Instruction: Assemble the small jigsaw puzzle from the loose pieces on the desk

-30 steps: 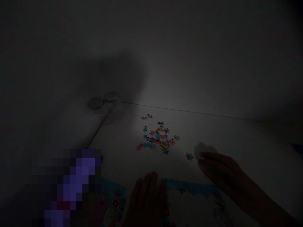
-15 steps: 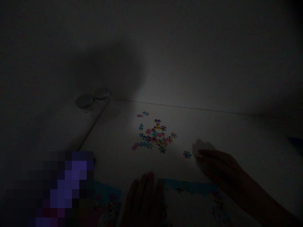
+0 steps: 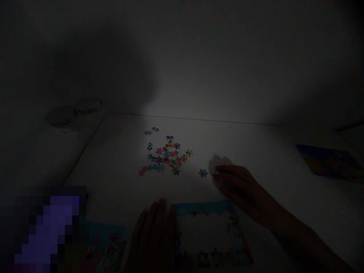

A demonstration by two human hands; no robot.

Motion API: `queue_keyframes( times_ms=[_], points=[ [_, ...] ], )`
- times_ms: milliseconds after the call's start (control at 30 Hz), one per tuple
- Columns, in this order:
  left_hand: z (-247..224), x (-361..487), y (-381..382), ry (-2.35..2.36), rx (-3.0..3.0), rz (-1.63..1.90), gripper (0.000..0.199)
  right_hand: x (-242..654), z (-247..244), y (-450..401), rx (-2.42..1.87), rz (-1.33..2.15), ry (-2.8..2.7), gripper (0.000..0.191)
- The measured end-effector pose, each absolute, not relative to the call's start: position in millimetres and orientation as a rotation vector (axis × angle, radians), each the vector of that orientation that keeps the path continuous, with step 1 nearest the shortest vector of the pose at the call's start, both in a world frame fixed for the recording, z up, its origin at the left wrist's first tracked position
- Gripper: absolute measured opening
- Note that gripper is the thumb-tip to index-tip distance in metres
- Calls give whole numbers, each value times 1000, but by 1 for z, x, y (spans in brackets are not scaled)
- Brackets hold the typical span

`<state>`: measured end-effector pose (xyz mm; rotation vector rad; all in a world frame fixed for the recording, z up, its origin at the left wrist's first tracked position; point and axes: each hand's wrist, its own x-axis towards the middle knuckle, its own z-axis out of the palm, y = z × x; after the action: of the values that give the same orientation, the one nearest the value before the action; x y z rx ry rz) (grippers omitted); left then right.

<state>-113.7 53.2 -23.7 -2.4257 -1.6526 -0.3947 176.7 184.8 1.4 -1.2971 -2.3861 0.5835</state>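
In dim light, my left hand [image 3: 153, 237] lies with fingers stretched out at the left edge of a partly filled puzzle frame [image 3: 203, 207]. Over the white table, my right hand [image 3: 234, 182] is beyond the frame's upper right corner, its thumb and fingers slightly apart with nothing visible between them. Just left of its fingertips lies a single blue and orange puzzle piece [image 3: 203, 173]. A loose heap of colourful puzzle pieces [image 3: 167, 155] is spread farther left. Left of my left hand is a colourful picture sheet [image 3: 105, 242], partly covered.
Two round-lidded containers [image 3: 61, 115] [image 3: 88, 104] stand at the left back. A blue and orange flat picture [image 3: 331, 163] lies at the right. A wall rises behind the table [image 3: 256, 140]. A pixelated patch hides the lower left.
The view has turned to the right, so the pieces and both hands appear farther left and more of the right-hand picture shows. The hands have barely moved relative to the table.
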Motion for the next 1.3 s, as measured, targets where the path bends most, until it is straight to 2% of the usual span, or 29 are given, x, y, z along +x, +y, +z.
queue_keyframes(
  times_ms=[967, 1300],
  points=[
    [-21, -113, 52, -1644, -2439, -405, 70, 176, -1, 184, -1309, 586, -2359, 32],
    [-29, -113, 51, -1648, -2385, -395, 58, 181, -8, 186, -1253, 499, -2390, 34]
  ],
)
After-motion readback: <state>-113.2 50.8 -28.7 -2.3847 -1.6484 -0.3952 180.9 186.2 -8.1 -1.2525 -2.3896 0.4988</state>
